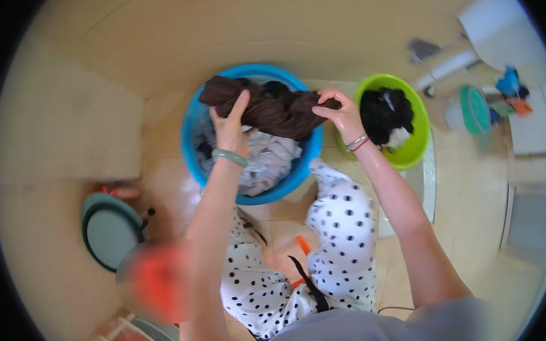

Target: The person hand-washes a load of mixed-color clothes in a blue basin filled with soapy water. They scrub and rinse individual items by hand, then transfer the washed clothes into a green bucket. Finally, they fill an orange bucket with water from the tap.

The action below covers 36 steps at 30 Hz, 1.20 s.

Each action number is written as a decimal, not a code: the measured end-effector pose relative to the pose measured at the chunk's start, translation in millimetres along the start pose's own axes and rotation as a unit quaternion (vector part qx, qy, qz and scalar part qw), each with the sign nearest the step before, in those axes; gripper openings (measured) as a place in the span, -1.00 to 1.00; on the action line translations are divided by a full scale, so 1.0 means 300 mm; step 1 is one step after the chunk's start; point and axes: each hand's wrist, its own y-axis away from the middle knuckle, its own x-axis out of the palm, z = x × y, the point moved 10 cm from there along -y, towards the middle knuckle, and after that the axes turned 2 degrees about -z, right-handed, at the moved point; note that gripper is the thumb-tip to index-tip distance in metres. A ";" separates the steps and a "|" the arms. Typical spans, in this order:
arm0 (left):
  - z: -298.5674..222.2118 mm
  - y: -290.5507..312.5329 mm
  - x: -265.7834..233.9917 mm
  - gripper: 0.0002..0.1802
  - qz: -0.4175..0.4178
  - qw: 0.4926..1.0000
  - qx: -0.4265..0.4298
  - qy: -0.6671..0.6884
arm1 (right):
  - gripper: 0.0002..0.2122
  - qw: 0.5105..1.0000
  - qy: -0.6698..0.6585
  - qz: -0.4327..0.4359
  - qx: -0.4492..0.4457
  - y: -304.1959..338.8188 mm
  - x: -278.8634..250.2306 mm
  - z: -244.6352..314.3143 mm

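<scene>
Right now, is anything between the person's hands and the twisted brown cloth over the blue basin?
No. Both hands already grip it: the left hand holds one end of the brown cloth, the right hand the other. It hangs above the blue basin, with only wet clothes beneath.

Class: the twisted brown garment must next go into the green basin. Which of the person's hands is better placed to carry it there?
Right. The right hand grips the brown garment at the end beside the green basin; the left hand is farther.
</scene>
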 end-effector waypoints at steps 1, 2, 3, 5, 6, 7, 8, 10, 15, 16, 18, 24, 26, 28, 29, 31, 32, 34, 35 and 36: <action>-0.040 0.018 -0.027 -0.38 -0.060 0.994 0.045 -0.085 | -0.85 0.992 0.088 -0.029 -0.091 0.032 -0.028 0.131; -0.004 -0.068 -0.056 -0.35 -0.034 0.987 0.125 -0.093 | -0.85 0.980 0.142 -0.051 -0.130 0.062 -0.067 0.203; 0.056 -0.077 0.008 -0.34 -0.018 0.986 0.125 -0.109 | -0.85 0.962 0.203 -0.076 -0.167 0.090 -0.140 0.246; 0.145 -0.060 0.166 -0.33 0.045 0.979 0.149 -0.128 | -0.85 0.955 0.186 -0.146 -0.181 0.142 -0.302 0.283; 0.183 -0.043 0.266 -0.33 0.094 0.973 0.171 -0.126 | -0.83 0.952 0.190 -0.180 -0.158 0.157 -0.392 0.269; 0.257 -0.002 0.399 -0.29 0.135 0.964 0.147 -0.177 | -0.79 0.954 0.195 -0.209 -0.087 0.185 -0.534 0.222; 0.312 0.047 0.525 -0.25 0.176 0.948 0.132 -0.230 | -0.74 0.956 0.189 -0.219 -0.053 0.210 -0.654 0.200; 0.457 0.180 0.724 -0.16 0.248 0.945 -0.049 -0.206 | -0.71 0.936 0.242 -0.247 -0.059 0.260 -0.863 0.186; 0.861 0.240 0.774 -0.05 0.390 0.824 -0.285 -0.295 | -0.37 0.904 0.389 -0.169 0.054 0.247 -1.019 -0.031; 0.886 0.270 0.752 -0.08 0.390 0.781 -0.305 -0.381 | -0.31 0.899 0.404 -0.149 0.084 0.270 -1.048 -0.114; 0.797 0.236 0.774 -0.16 0.354 0.818 -0.033 -0.452 | -0.18 0.905 0.391 -0.102 0.134 0.287 -0.989 -0.200; 0.883 0.277 0.798 -0.60 0.524 0.612 0.109 -0.582 | -0.40 0.790 0.592 0.069 0.143 0.252 -0.710 -0.452; 0.802 0.246 0.720 -0.59 0.472 0.677 0.200 -0.528 | -0.45 0.753 0.624 0.102 0.181 0.220 -0.652 -0.490; 0.723 0.194 0.634 -0.59 0.442 0.709 0.177 -0.521 | -0.45 0.727 0.630 0.087 0.259 0.201 -0.622 -0.380; 0.676 0.157 0.574 -0.59 0.435 0.701 0.158 -0.543 | -0.46 0.712 0.629 0.053 0.307 0.207 -0.613 -0.294; 0.550 0.061 0.447 -0.61 0.426 0.703 0.134 -0.554 | -0.62 0.716 0.692 -0.024 0.088 0.132 -0.585 -0.126; 0.552 -0.066 0.287 -0.63 0.381 0.754 0.108 -0.524 | -0.66 0.766 0.642 -0.017 -0.020 0.086 -0.474 -0.069; 0.451 -0.209 0.056 -0.63 0.317 0.712 0.114 -0.616 | -0.73 0.890 0.455 0.037 0.011 0.020 -0.312 -0.063; 0.404 -0.258 -0.106 -0.62 0.273 0.698 0.043 -0.660 | -0.75 0.941 0.294 0.090 0.141 0.014 -0.141 -0.127; 0.371 -0.301 -0.239 -0.57 0.260 0.679 0.027 -0.686 | -0.74 0.937 0.275 0.160 0.146 0.004 0.028 -0.155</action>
